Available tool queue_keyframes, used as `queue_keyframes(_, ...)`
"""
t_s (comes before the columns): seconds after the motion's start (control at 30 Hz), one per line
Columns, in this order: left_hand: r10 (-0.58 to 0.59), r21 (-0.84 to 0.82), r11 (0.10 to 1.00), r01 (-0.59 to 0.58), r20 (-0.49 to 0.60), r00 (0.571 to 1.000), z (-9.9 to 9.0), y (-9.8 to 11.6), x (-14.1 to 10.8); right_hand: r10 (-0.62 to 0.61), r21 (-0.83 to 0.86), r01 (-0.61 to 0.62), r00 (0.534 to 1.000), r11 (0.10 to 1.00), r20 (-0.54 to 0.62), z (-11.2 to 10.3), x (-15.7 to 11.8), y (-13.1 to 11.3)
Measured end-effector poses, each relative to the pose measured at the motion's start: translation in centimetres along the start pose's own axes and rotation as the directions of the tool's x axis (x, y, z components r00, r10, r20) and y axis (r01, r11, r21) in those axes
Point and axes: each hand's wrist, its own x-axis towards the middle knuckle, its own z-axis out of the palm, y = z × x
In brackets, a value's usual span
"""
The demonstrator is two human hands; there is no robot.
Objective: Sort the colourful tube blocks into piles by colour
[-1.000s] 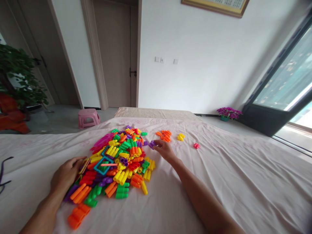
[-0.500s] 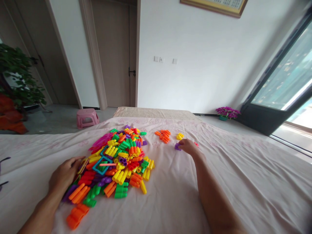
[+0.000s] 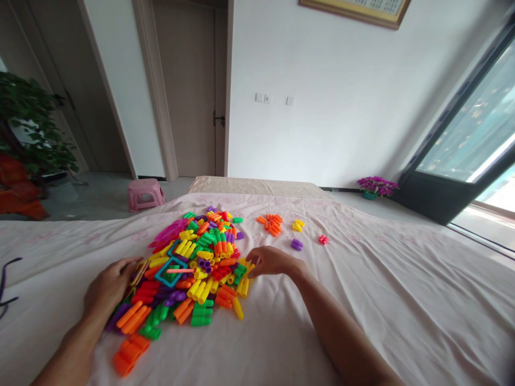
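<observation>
A heaped pile of plastic bullet-shaped building blocks (image 3: 205,239) in orange, yellow, green, purple and red lies on the cloth. My left hand (image 3: 110,284) rests against the pile's left side, fingers loosely extended beside a yellowish flat frame (image 3: 139,272). At the pile's right edge, my right hand (image 3: 273,261) has its fingers apart over yellow blocks (image 3: 243,287). Beyond that hand lie sorted blocks: an orange group (image 3: 271,224), a yellow group (image 3: 298,225), a purple block (image 3: 296,244) and a red block (image 3: 323,239). Blue square frames (image 3: 171,272) sit atop the pile.
A pale, wrinkled cloth (image 3: 394,300) covers the surface. Dark-framed glasses (image 3: 7,284) lie at the far left. Beyond the surface stand a pink stool (image 3: 145,194), a potted plant (image 3: 32,128) and purple flowers (image 3: 377,185).
My right hand has let go of the purple block beside the yellow group and moved left to the pile's edge. The red block is now uncovered. My left hand has stayed put.
</observation>
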Motion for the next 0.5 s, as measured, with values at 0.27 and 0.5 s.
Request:
queue_keyframes(0.27,0.021,0.006,1.0,-0.02,-0.026,0.999,0.1,-0.1,0.1,0.021,0.066,-0.019,0.999,0.998,-0.037,0.8,0.4,0.5)
queue_keyframes(0.5,-0.007,0.012,1.0,0.007,-0.007,1.0,0.1,0.0,0.0,0.14,0.436,-0.106,0.989,0.894,-0.046,0.7,1.0,2.0)
